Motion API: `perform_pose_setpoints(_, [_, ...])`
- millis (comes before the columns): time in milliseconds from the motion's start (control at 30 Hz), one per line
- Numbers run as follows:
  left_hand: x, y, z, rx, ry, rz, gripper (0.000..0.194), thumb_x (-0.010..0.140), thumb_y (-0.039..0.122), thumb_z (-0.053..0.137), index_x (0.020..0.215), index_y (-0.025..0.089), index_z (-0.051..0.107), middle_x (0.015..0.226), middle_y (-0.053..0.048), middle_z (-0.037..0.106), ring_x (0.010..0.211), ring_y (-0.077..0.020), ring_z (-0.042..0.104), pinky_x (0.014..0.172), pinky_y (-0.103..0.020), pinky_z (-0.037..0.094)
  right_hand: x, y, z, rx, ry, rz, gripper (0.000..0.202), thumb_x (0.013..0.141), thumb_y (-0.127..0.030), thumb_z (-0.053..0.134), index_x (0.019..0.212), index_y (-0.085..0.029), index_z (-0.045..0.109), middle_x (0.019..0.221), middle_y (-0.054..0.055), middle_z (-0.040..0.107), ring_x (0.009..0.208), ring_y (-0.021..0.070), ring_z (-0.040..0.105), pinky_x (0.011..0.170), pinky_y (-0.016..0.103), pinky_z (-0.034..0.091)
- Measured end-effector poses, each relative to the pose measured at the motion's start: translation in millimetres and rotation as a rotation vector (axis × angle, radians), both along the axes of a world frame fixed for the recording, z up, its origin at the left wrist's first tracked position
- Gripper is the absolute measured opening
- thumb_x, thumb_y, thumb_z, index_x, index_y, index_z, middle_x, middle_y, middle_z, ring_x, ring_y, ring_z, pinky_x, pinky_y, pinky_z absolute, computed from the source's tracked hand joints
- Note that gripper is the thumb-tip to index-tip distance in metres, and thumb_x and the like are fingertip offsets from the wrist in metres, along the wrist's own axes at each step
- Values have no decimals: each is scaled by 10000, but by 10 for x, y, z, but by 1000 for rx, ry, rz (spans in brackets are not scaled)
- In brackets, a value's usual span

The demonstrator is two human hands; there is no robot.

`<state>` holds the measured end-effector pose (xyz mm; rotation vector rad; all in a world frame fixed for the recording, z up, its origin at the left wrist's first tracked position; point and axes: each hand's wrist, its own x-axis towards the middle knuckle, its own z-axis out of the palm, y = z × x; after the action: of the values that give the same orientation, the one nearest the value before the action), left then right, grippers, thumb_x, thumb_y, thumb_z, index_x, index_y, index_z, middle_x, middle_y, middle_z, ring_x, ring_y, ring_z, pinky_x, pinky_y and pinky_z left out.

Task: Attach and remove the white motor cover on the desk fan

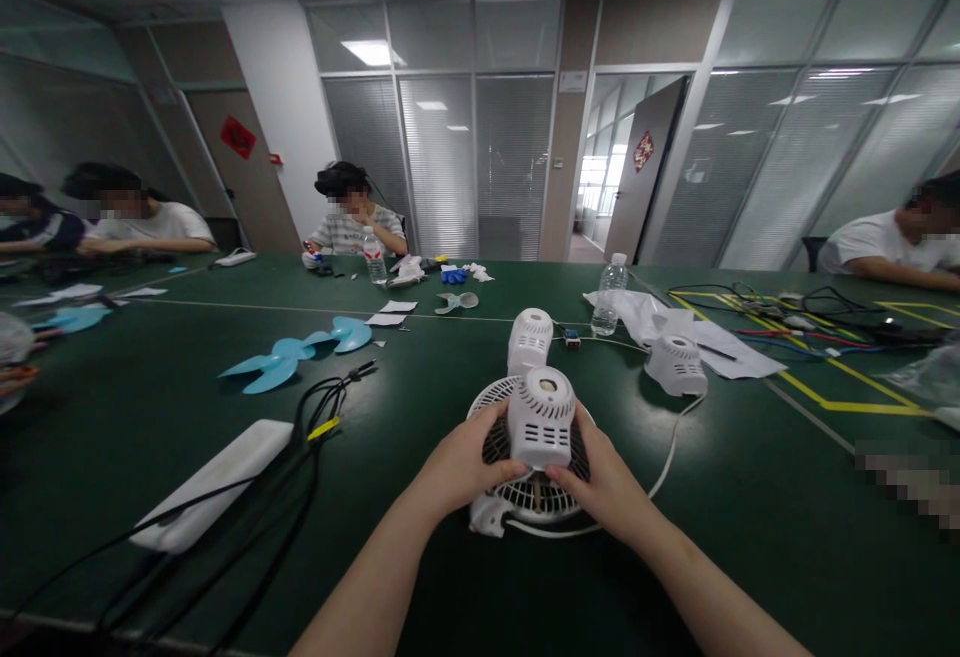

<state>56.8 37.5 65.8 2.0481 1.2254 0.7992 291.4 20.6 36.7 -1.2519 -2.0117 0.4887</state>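
Between my two hands is a white fan motor housing (541, 422) with vent slots, over a round white fan grille (544, 499). My left hand (474, 457) grips its left side, thumb at the lower front edge. On the opposite side, my right hand (596, 467) closes round it in the same way. Whether the housing rests on the grille or is held just above it, I cannot tell. A second white housing (530, 335) stands right behind. A small white plastic part (489, 515) lies at the grille's lower left, beside a white cord (559, 534).
Another vented housing (676, 365) sits to the right, near a water bottle (610, 295) and papers. Blue fan blades (274, 365) lie left, with black cables (319, 437) and a white power strip (214, 485) nearer me. Several people sit around the green table (420, 407).
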Motion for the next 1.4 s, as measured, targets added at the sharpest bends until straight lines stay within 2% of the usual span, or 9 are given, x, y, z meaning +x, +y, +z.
perform_pose_setpoints(167, [-3,-38,2,-2,-40,-19,818,652,325,766,1384,292,402,1405,-58,483,1273,-308,461,1060,-484,370,14,-9,-9,-4,9,-15,896,808,-440,643,1492,-238,100,1514,128,300,1375,320,322,1124,554,263])
perform_pose_setpoints(267, [9,-56,-33,10,-51,10,881,608,308,801,1387,272,392,1410,-84,467,1275,-315,457,1077,-491,349,40,13,-70,15,37,8,937,800,-483,639,1501,-240,67,1535,126,259,1395,333,279,1128,567,240])
perform_pose_setpoints(400, [47,-40,-70,80,-127,38,900,682,329,757,1445,276,282,1495,-81,350,1351,-304,364,1116,-486,300,62,47,-134,45,131,25,964,810,-511,613,1510,-256,1,1568,108,177,1422,332,220,1142,564,203])
perform_pose_setpoints(500, [84,-2,-101,103,-151,-10,897,748,335,702,1483,269,192,1536,-73,280,1398,-290,285,1147,-474,249,47,57,-120,24,176,31,903,843,-480,586,1509,-278,11,1570,87,184,1423,301,232,1150,540,208])
perform_pose_setpoints(600, [104,29,-137,73,-139,-56,881,780,328,669,1494,270,155,1542,-67,271,1402,-288,281,1151,-476,244,24,58,-77,-23,198,51,877,850,-419,598,1505,-293,27,1556,83,229,1405,279,288,1144,518,249])
perform_pose_setpoints(733, [93,48,-147,73,-107,-61,932,763,323,683,1501,259,118,1562,-68,211,1417,-294,241,1157,-477,233,26,63,-36,-65,231,78,899,823,-365,642,1498,-302,51,1548,88,243,1381,278,341,1131,509,290])
perform_pose_setpoints(900, [78,45,-85,45,-39,-80,1000,740,338,702,1506,269,62,1576,-72,152,1426,-311,209,1151,-499,229,60,64,-1,-86,219,104,922,813,-337,654,1499,-316,37,1536,96,271,1360,289,377,1120,532,304])
perform_pose_setpoints(1167, [77,37,-75,50,-5,-63,1006,755,353,699,1503,291,31,1574,-64,157,1421,-301,226,1149,-483,238,76,60,54,-107,196,109,927,802,-303,677,1490,-326,56,1529,90,282,1350,272,396,1115,511,321])
perform_pose_setpoints(1400, [88,42,-192,102,-79,-53,1077,719,321,746,1503,274,9,1554,-104,213,1414,-288,242,1147,-477,230,51,29,-84,-32,143,70,910,842,-357,629,1503,-282,8,1551,108,229,1406,272,290,1147,517,243])
